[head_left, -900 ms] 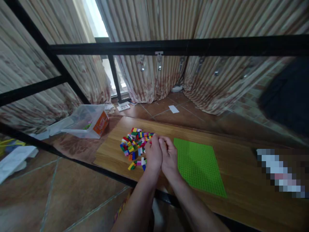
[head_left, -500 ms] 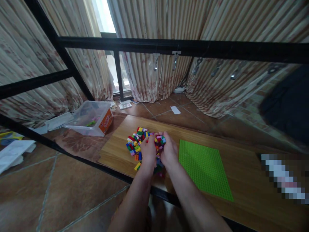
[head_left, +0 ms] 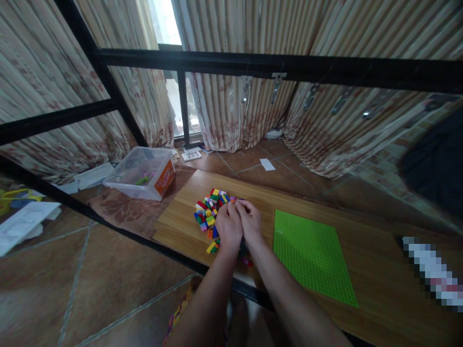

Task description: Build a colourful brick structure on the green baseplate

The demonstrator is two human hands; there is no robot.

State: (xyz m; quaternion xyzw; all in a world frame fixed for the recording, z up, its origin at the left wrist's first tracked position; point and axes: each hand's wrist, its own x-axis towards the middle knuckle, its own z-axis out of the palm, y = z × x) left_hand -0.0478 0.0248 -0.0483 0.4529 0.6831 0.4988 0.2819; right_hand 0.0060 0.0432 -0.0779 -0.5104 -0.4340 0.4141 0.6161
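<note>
A pile of small coloured building bricks [head_left: 209, 213] lies on the wooden board, mostly to the left of my hands. My left hand [head_left: 230, 227] and my right hand [head_left: 250, 220] meet over the right part of this pile, fingers curled in and touching. Whatever is between the fingers is hidden from view. A few bricks show near my right wrist, close to the board's front edge. To the right of my right hand lies a flat green studded baseplate [head_left: 311, 255].
A clear plastic bin [head_left: 127, 191] with an orange label and a few green and pink pieces stands left of the wooden board [head_left: 177, 212]. Black metal bars [head_left: 231, 59] cross the view. White trays [head_left: 29, 221] and papers lie on the tiled floor.
My hands were apart, cupped around bricks visible between them. Now they have come together and hide those bricks. The view has shifted slightly.
</note>
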